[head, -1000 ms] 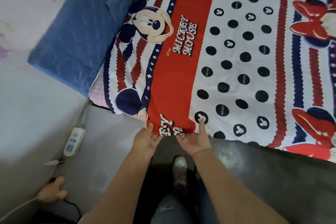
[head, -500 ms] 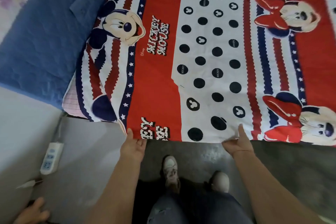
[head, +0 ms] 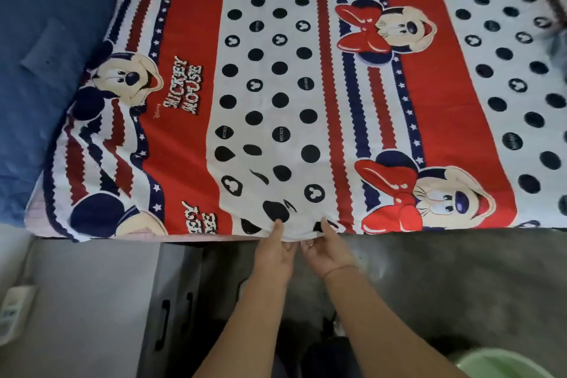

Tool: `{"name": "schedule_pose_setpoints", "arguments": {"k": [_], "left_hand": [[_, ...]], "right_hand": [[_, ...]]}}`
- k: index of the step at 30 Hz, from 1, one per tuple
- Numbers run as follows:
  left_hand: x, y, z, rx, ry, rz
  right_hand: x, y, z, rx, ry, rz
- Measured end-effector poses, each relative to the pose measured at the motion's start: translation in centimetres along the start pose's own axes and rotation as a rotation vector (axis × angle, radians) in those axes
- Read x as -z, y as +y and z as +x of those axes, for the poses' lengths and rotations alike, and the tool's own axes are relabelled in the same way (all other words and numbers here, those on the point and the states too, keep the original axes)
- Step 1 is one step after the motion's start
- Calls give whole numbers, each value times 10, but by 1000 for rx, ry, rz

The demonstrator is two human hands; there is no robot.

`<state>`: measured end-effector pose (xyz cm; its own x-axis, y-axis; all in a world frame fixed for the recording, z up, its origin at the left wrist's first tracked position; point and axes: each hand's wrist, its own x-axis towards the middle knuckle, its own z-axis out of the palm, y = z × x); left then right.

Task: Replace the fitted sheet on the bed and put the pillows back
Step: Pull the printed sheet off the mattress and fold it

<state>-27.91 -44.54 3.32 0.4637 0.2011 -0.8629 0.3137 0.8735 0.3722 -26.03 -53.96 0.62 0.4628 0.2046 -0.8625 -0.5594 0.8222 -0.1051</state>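
Both hands at the near edge of the bed [head: 35, 213], close together. left hand [head: 274, 252] pinches the sheet [head: 277, 86] hem: thumb on top, fingers underneath. right hand [head: 327, 252] grips the same hem just beside it, fingers curled under. Sheet is spread over the bed, puckered at the grip. Blue quilted pad [head: 40, 70] lies along the bed's left edge.
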Motion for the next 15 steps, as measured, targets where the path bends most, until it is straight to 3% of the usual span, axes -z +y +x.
{"name": "schedule_pose_setpoints", "arguments": {"k": [4,6,12,15], "left_hand": [[7,0,-9,-110,60,-92],[16,5,-10,-139,110,-134],[42,22,-5,-206,208,-171],[42,7,4,-149,308,-208]], "right_hand": [[-12,-17,-3,-92,-96,82],[-9,-37,-4,-81,-44,70],[39,-158,5,148,162,34],[69,-214,-5,278,172,-6]]}}
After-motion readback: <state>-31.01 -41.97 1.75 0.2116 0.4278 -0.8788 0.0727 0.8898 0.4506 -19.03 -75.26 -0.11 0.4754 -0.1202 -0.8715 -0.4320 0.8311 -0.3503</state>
